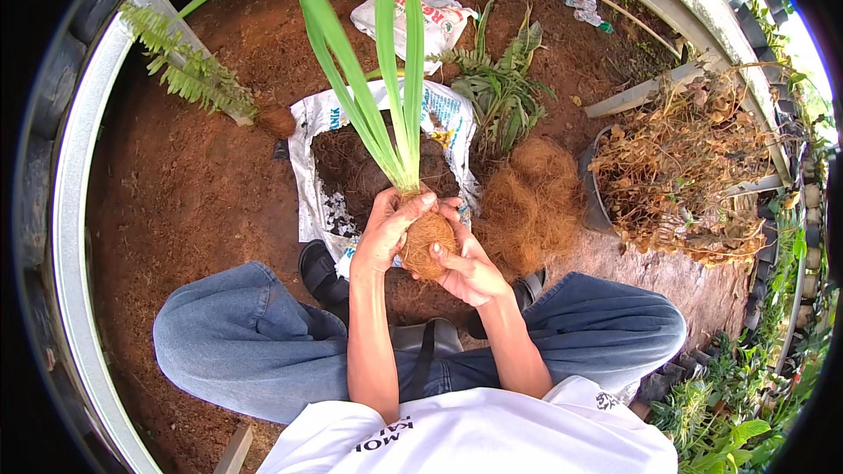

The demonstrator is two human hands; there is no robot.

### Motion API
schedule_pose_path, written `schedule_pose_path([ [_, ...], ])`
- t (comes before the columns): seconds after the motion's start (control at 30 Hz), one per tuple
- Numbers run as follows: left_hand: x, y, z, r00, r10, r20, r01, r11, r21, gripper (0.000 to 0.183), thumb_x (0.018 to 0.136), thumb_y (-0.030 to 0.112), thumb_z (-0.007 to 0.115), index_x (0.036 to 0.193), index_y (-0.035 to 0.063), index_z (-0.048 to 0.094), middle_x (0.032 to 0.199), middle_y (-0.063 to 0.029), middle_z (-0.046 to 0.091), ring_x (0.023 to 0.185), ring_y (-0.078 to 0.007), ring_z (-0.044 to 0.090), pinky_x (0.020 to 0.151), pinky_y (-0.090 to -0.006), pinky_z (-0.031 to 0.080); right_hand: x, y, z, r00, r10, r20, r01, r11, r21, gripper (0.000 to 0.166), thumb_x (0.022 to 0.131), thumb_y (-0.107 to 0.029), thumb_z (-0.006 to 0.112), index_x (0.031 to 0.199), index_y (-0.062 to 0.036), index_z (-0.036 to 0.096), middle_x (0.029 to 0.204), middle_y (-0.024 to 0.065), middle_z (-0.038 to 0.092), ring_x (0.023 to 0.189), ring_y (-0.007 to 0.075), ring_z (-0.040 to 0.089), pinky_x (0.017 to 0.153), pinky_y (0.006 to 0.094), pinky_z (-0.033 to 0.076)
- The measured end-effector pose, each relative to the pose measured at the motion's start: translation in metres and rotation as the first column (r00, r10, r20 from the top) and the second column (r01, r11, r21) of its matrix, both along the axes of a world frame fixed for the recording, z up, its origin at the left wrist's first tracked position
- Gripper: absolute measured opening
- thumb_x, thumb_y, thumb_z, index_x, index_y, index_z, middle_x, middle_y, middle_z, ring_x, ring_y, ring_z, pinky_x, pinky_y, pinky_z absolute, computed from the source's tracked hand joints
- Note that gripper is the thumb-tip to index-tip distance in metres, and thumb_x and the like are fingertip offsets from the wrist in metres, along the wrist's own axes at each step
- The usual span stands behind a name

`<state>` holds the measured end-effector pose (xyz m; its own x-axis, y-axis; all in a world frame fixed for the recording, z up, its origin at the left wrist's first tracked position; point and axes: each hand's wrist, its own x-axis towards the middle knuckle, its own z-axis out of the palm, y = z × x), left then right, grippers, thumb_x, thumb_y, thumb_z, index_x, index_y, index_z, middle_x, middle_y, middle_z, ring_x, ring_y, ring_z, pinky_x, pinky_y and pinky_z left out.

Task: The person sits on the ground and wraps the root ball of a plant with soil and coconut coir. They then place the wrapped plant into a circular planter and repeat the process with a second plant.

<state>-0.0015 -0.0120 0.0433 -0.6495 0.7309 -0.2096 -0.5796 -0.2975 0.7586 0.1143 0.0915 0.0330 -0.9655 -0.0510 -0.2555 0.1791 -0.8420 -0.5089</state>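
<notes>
Between my two hands is a ball of brown coconut fibre [428, 247] wrapped about the base of a green plant [402, 145] with long strap leaves. My left hand [387, 230] grips the top of the ball at the plant's neck, thumb laid across it. My right hand [469, 263] cups the ball's right side and underside, its thumb pressing on the fibre. Beneath them lies an opened white plastic sack [309, 191] with printing, holding dark soil [349, 164]. Roots inside the ball are hidden.
Loose coconut fibre [530, 204] is heaped right of the sack. Behind it lie cut leafy plants [504, 89] and another white bag [421, 16]. A pot of dried plants [678, 171] stands at right. A fern [191, 66] with a fibre ball [275, 122] lies at left.
</notes>
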Motion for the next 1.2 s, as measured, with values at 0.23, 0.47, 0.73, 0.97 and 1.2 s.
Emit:
schedule_pose_path([
  [0.23, -0.001, 0.005, -0.001, 0.970, 0.244, 0.001, -0.241, 0.959, -0.151, 0.023, 0.090, 0.022, 0.062, 0.079, 0.0031, 0.055, 0.067, -0.0088, 0.059, 0.062, -0.0185, 0.059, 0.074, -0.0362, 0.053, -0.002, -0.004, 0.003, 0.998, -0.012, 0.057, -0.004, 0.959, 0.282, 0.073, 0.094, -0.032, 0.058, 0.147, -0.0056, 0.016, 0.141, 0.0163, 0.037, 0.126, 0.0320, 0.045, 0.095, 0.0488, 0.046],
  [0.47, -0.007, -0.003, -0.009, 0.895, 0.432, 0.114, -0.402, 0.889, -0.218, 0.021, 0.090, 0.023, 0.063, 0.086, 0.0042, 0.054, 0.072, -0.0099, 0.062, 0.068, -0.0216, 0.064, 0.062, -0.0345, 0.054, -0.007, -0.024, -0.038, 0.679, -0.289, -0.675, 0.656, -0.174, 0.734, 0.099, 0.078, -0.073, 0.054, 0.146, -0.0077, 0.024, 0.146, 0.0246, 0.031, 0.133, 0.0412, 0.034, 0.105, 0.0510, 0.032],
  [0.73, 0.004, 0.007, -0.001, 0.949, 0.274, 0.154, -0.242, 0.950, -0.198, 0.024, 0.091, 0.025, 0.064, 0.088, 0.0035, 0.056, 0.076, -0.0091, 0.063, 0.070, -0.0181, 0.064, 0.063, -0.0302, 0.053, -0.012, -0.024, -0.058, 0.714, -0.067, -0.697, 0.643, -0.333, 0.690, 0.090, 0.079, -0.059, 0.064, 0.142, -0.0043, 0.032, 0.132, 0.0295, 0.046, 0.112, 0.0429, 0.055, 0.092, 0.0480, 0.047],
  [0.97, 0.008, 0.017, -0.005, 0.980, 0.189, -0.066, -0.198, 0.964, -0.176, 0.025, 0.091, 0.025, 0.064, 0.087, 0.0021, 0.055, 0.074, -0.0092, 0.061, 0.072, -0.0177, 0.062, 0.067, -0.0309, 0.050, -0.009, -0.033, -0.026, 0.791, -0.467, -0.396, 0.500, 0.119, 0.858, 0.078, 0.087, -0.044, 0.067, 0.140, 0.0026, 0.033, 0.127, 0.0224, 0.053, 0.110, 0.0316, 0.058, 0.096, 0.0400, 0.045],
  [1.2, 0.010, 0.019, -0.007, 0.987, 0.146, -0.064, -0.146, 0.989, 0.003, 0.028, 0.093, 0.027, 0.061, 0.084, 0.0014, 0.054, 0.074, -0.0101, 0.061, 0.078, -0.0224, 0.064, 0.073, -0.0338, 0.052, -0.010, -0.029, -0.019, 0.907, -0.421, -0.016, 0.359, 0.750, 0.555, 0.054, 0.099, -0.048, 0.040, 0.130, -0.0042, 0.036, 0.114, 0.0137, 0.053, 0.088, 0.0187, 0.063, 0.049, 0.0304, 0.055],
])
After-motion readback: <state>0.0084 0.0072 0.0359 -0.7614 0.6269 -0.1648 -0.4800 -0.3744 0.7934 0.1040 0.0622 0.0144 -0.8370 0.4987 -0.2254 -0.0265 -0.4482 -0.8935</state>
